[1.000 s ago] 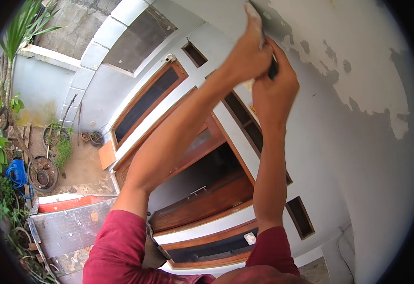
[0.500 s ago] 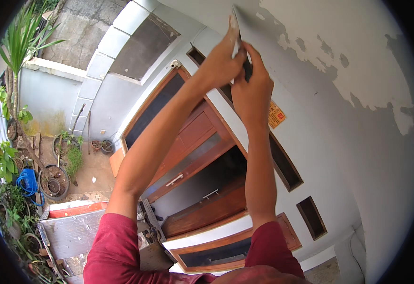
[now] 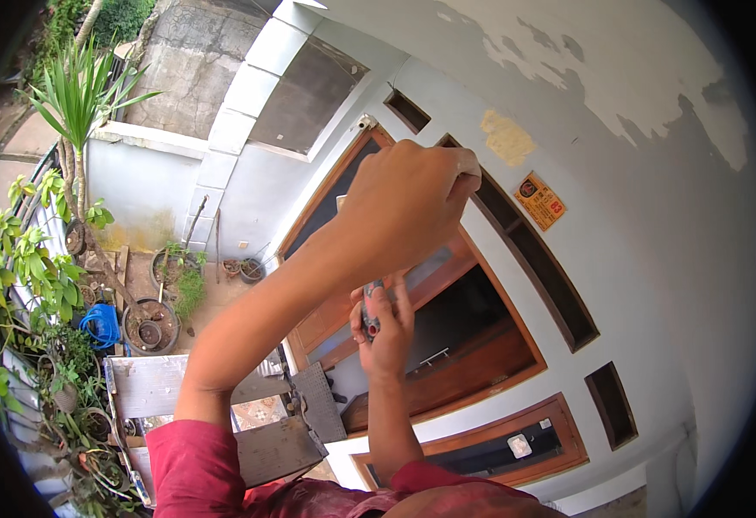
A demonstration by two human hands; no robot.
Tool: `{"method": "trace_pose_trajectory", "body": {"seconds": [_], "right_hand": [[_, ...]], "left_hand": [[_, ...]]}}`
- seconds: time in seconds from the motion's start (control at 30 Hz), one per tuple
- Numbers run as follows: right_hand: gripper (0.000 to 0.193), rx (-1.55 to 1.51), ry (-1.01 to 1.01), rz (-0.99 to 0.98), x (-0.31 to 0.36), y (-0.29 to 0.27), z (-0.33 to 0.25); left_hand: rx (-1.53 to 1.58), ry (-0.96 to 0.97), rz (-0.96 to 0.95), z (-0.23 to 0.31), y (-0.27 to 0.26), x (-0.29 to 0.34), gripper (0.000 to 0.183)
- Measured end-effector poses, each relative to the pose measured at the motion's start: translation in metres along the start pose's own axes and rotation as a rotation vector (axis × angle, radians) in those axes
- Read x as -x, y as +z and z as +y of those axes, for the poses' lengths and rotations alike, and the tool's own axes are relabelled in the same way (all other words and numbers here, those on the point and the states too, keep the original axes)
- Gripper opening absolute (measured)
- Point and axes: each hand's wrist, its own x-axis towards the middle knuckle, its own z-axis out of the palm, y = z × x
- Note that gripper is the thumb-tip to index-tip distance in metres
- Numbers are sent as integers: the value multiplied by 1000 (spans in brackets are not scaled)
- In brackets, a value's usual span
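My left hand is raised in front of the wall, its back toward me and its fingers curled closed. Whatever they hold, if anything, is hidden; a whitish smear shows by the thumb. Lower down, my right hand is closed around the grey and red handle of a putty knife. Its blade is hidden behind my left forearm. Above and to the right, the ceiling has ragged pale patches. A cream-coloured patch marks the wall beyond my left hand.
Below are a wooden door, dark wall vents and an orange sign. Worn boards lie low in view, beside a grey perforated panel. Potted plants and a blue basket stand at the left.
Both hands have come down from the ceiling and moved apart. My right hand has dropped lower with the putty knife; my left hand has let go of its blade area and curled closed.
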Motion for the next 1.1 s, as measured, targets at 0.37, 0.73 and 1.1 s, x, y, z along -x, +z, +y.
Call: {"method": "trace_pose_trajectory", "body": {"seconds": [0.37, 0.73, 1.1], "right_hand": [[58, -61, 230, -276, 65, 48, 20], [43, 64, 248, -306, 77, 52, 53], [51, 95, 462, -535, 81, 43, 53]], "left_hand": [[-232, 80, 475, 7, -70, 52, 21], [-137, -133, 399, -9, -98, 51, 20], [-91, -43, 275, -39, -69, 41, 31]]}}
